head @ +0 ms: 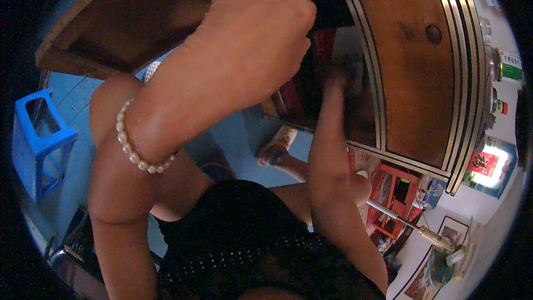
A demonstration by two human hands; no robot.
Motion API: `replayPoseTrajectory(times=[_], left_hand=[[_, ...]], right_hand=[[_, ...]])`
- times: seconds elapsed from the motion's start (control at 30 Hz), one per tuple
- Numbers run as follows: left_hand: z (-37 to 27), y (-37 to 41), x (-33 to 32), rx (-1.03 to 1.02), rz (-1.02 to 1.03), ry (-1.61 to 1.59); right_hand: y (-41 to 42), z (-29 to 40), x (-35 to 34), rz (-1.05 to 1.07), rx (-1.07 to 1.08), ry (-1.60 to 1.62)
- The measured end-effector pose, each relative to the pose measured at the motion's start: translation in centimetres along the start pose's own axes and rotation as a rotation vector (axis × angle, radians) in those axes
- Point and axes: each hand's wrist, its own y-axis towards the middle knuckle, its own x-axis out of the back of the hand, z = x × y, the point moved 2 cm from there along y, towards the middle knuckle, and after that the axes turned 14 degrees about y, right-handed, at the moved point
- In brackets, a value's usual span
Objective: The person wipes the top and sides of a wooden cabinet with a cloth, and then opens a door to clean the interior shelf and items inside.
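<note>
My left hand (266, 21), with a pearl bracelet (133, 157) at its wrist, is raised near the top of the view. Its fingers are curled at the far side; what they touch is hidden. Beside it is a dark brown wooden panel (166, 12), tilted, perhaps a cabinet door. My right arm reaches into the dark inside of a wooden cabinet (410, 71) with metal trim strips and a round knob (433, 33). There my right hand (338, 78) is blurred and in shadow, near a red item (325, 43); its grip cannot be made out.
A blue plastic stool (39, 146) stands on the blue floor (79, 91) at the left. Jars (494, 64) and a white-and-green box (511, 66) sit on the cabinet top. A red wooden frame (393, 202) is at the lower right. My bent legs are before the cabinet.
</note>
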Motion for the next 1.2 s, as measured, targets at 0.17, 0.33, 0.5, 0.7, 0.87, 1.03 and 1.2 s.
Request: replayPoseTrajectory(times=[0.17,0.33,0.5,0.7,0.87,1.03,1.2], left_hand=[[1.4,-0.4,0.3,0.033,-0.012,0.048],[1.9,-1.4,-1.5,-0.055,0.308,0.155],[-0.5,-3.8,-3.3,-0.270,0.751,0.179],[-5.4,-6.7,-9.1,-0.115,0.336,-0.070],[-8.1,-6.7,-11.0,-0.179,0.327,-0.482],[-8.3,-5.3,-12.8,-0.090,0.808,-0.873],[-10.4,-6.6,-16.8,0.322,0.836,-1.047]], right_hand=[[2.0,-2.8,-1.8,0.235,0.263,-0.367],[0.2,-3.9,-1.8,0.516,0.358,-0.578],[-5.5,-2.4,-1.4,0.595,-0.024,-0.401],[-14.0,-0.1,1.5,0.417,-0.596,0.045],[-16.5,1.8,4.1,0.681,-0.735,0.229],[-18.6,7.9,7.1,0.685,-0.118,-0.965],[-19.1,18.8,10.7,0.703,1.279,-1.133]])
